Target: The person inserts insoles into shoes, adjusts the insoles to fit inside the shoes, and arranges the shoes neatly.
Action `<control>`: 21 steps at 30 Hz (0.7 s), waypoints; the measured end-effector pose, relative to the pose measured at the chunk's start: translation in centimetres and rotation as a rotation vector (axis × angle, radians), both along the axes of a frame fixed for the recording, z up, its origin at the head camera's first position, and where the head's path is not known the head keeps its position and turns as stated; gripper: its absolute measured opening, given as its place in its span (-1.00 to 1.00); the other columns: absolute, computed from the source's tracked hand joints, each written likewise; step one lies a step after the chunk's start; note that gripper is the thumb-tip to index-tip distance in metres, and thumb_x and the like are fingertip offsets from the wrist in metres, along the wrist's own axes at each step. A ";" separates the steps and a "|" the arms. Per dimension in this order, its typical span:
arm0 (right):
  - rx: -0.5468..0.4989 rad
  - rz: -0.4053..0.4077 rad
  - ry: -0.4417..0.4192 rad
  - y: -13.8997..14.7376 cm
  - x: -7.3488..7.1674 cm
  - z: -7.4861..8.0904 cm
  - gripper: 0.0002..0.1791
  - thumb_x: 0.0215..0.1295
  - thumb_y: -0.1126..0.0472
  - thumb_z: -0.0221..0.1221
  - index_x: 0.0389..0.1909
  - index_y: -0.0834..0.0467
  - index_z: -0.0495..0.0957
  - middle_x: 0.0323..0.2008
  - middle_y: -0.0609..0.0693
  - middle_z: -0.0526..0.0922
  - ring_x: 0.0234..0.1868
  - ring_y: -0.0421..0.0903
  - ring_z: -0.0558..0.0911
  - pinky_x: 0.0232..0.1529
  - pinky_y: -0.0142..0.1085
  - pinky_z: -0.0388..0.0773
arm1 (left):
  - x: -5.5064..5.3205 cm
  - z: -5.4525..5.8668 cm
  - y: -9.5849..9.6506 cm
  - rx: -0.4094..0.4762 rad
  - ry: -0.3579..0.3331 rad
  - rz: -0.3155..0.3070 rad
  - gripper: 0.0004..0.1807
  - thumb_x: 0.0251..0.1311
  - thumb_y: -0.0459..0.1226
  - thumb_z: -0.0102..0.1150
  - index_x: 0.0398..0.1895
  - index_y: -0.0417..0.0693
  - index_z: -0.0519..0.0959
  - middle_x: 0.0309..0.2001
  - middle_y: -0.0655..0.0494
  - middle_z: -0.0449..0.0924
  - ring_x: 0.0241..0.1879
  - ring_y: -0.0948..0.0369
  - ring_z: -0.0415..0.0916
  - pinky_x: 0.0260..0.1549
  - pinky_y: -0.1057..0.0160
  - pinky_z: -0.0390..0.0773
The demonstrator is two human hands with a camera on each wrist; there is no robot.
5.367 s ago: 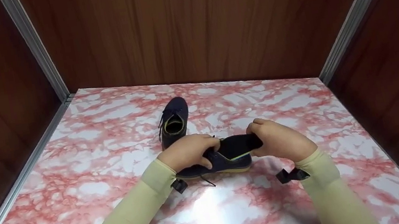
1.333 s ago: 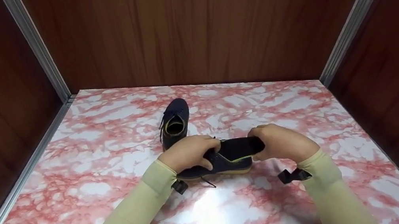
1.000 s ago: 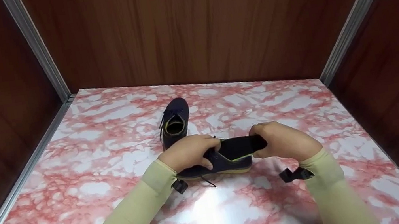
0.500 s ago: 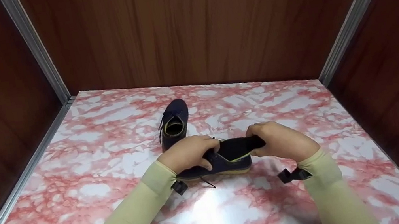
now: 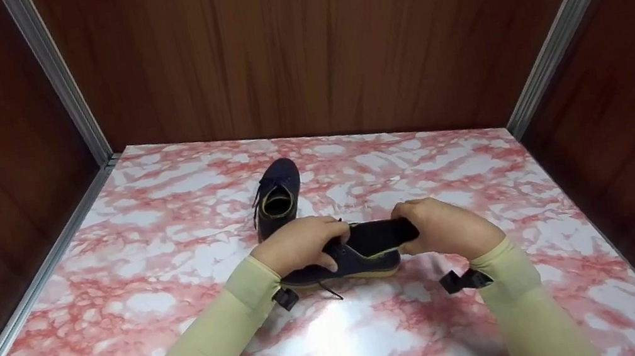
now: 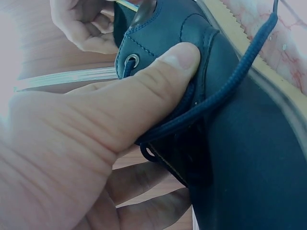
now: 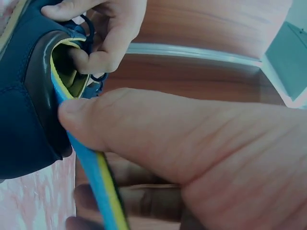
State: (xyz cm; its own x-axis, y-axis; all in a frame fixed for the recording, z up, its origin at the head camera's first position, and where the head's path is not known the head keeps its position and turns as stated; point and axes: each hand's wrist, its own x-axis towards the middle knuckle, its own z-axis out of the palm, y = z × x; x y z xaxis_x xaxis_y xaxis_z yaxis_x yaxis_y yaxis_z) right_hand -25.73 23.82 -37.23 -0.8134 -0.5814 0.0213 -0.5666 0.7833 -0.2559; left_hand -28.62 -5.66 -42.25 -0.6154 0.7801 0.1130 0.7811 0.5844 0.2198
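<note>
A navy lace-up shoe (image 5: 338, 270) lies sideways on the table, toe to the left and heel to the right. My left hand (image 5: 303, 245) grips it around the lacing; in the left wrist view the thumb presses beside an eyelet and the dark blue lace (image 6: 225, 91). A black-topped insole (image 5: 381, 236) sticks out of the shoe's opening, its front part hidden inside. My right hand (image 5: 449, 227) pinches the insole's outer end. The right wrist view shows the insole's blue and yellow edge (image 7: 93, 167) between thumb and fingers, entering beside the yellow-lined collar (image 7: 60, 72).
A second navy shoe (image 5: 282, 174) stands upright behind the left hand, toe pointing away, its lace hanging left. The pink-and-white marbled table (image 5: 192, 350) is bounded by brown wood-grain panels (image 5: 297, 47) at the back and both sides, with metal corner posts (image 5: 55, 73).
Over the last second, my right hand shifts slightly left toward the shoe with the insole's end. The left hand and both shoes keep their places.
</note>
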 end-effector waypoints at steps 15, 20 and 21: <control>0.011 -0.029 -0.051 0.8 0.0 0.8 -0.74 0.17 0.26 0.54 -0.14 0.12 0.72 -0.30 -0.07 0.74 -0.30 -0.14 0.58 -0.11 -0.17 0.56 | -0.2 -0.2 -0.1 -0.002 -0.004 0.005 -0.53 0.16 -0.05 0.65 0.03 0.10 0.61 0.01 0.12 0.73 -0.06 0.12 0.68 0.08 0.04 0.70; -0.014 0.022 0.013 0.8 0.1 0.7 -0.80 0.24 0.31 0.50 -0.17 0.14 0.71 -0.32 -0.06 0.74 -0.32 -0.17 0.57 -0.16 -0.21 0.55 | -0.1 -0.1 0.0 -0.007 -0.009 0.012 -0.53 0.17 -0.06 0.65 0.05 0.10 0.60 0.02 0.12 0.73 -0.07 0.13 0.66 0.09 0.04 0.70; -0.016 0.023 0.016 0.7 0.2 0.7 -0.80 0.25 0.31 0.50 -0.16 0.13 0.71 -0.31 -0.06 0.75 -0.31 -0.18 0.57 -0.16 -0.22 0.56 | -0.1 -0.1 0.0 -0.009 -0.008 0.012 -0.53 0.17 -0.06 0.65 0.05 0.09 0.60 0.02 0.12 0.73 -0.07 0.12 0.66 0.09 0.04 0.70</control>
